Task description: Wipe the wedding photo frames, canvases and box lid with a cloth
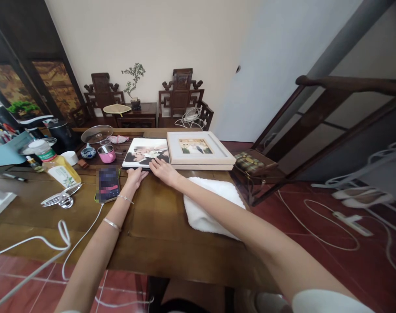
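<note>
A photo album [158, 146] with a couple's picture on its white cover and a dark lower edge lies on the wooden table. My left hand [136, 177] is at its front edge, the fingers curled against that edge and partly hidden. The fingers of my right hand [163, 171] are stretched over the front right part of the cover. Right beside the album sits a large pale framed box [214, 148] with a photo set in its lid. A white towel [211, 202] lies under my right forearm.
Left of the album are a phone [108, 184] on a cable, a pink cup [106, 154], a bottle of yellow liquid [59, 167] and a silver hair claw [63, 196]. A glass lid [97, 134] is behind them. A plaid bag [250, 161] rests on a chair at the right.
</note>
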The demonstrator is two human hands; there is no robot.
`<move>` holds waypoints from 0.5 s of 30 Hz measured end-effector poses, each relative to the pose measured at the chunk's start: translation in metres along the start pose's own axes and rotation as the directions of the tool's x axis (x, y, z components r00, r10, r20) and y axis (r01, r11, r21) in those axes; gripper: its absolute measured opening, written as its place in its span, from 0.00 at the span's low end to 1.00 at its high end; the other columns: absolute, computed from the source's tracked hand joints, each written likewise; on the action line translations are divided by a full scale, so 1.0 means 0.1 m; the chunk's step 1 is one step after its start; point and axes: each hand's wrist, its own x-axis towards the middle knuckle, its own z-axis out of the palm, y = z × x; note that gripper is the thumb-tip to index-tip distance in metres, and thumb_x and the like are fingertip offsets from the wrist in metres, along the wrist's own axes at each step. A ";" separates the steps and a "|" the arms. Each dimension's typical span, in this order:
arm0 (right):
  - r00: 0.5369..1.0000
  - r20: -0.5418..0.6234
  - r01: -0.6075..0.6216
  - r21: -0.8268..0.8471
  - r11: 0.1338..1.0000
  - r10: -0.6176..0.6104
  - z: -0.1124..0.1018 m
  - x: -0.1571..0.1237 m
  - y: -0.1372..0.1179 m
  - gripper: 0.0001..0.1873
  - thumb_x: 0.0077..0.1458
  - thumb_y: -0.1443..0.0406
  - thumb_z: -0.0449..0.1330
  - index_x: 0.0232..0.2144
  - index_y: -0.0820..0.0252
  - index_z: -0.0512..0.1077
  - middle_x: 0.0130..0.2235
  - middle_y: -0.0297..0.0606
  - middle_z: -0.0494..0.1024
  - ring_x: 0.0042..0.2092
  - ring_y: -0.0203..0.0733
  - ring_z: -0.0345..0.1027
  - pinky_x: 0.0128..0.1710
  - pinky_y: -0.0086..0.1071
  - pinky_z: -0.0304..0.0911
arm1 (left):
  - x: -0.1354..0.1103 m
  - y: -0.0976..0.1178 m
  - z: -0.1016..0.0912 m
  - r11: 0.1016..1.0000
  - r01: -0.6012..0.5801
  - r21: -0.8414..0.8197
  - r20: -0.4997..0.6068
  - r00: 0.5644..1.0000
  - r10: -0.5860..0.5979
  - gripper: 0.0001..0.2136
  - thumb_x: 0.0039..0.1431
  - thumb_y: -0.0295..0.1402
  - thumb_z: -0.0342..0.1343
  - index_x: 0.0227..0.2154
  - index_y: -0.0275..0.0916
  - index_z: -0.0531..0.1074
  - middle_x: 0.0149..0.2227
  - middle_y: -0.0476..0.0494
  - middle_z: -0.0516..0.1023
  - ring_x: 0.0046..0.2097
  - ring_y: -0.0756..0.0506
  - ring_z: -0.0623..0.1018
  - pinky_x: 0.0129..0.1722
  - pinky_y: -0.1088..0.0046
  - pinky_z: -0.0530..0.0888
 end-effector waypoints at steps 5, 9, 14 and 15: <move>0.995 0.047 -0.089 0.118 0.989 0.084 -0.10 0.00 0.08 0.19 0.60 0.77 0.47 0.50 0.74 0.69 0.50 0.58 0.74 0.55 0.53 0.66 0.50 0.44 0.65 | -0.10 -0.10 0.14 0.999 -0.038 0.018 0.000 0.999 0.038 0.27 0.52 0.22 0.65 0.52 0.37 0.60 0.45 0.37 0.77 0.40 0.43 0.82 0.44 0.60 0.79; 0.983 0.102 -0.175 0.244 0.954 0.155 -0.25 0.01 0.37 0.14 0.60 0.71 0.54 0.45 0.60 0.75 0.45 0.43 0.79 0.47 0.44 0.72 0.46 0.33 0.65 | -0.11 -0.16 0.24 0.997 -0.052 0.055 -0.006 0.999 0.052 0.28 0.54 0.23 0.64 0.53 0.38 0.56 0.52 0.34 0.72 0.44 0.42 0.81 0.44 0.62 0.80; 0.905 0.103 -0.424 0.302 0.854 0.413 -0.44 -0.06 0.94 0.16 0.61 0.63 0.55 0.49 0.57 0.74 0.49 0.43 0.77 0.51 0.48 0.69 0.50 0.36 0.63 | 0.00 -0.20 0.24 0.997 -0.020 0.072 0.005 1.000 0.020 0.27 0.56 0.23 0.63 0.54 0.40 0.57 0.59 0.34 0.65 0.51 0.39 0.78 0.45 0.61 0.79; 0.863 0.103 -0.501 0.293 0.814 0.494 -0.46 -0.11 1.07 0.17 0.61 0.64 0.55 0.50 0.59 0.73 0.50 0.46 0.76 0.52 0.50 0.68 0.51 0.39 0.62 | 0.02 -0.19 0.23 0.997 -0.015 0.070 0.010 1.000 0.015 0.27 0.56 0.23 0.63 0.54 0.40 0.57 0.60 0.34 0.65 0.52 0.38 0.77 0.46 0.61 0.79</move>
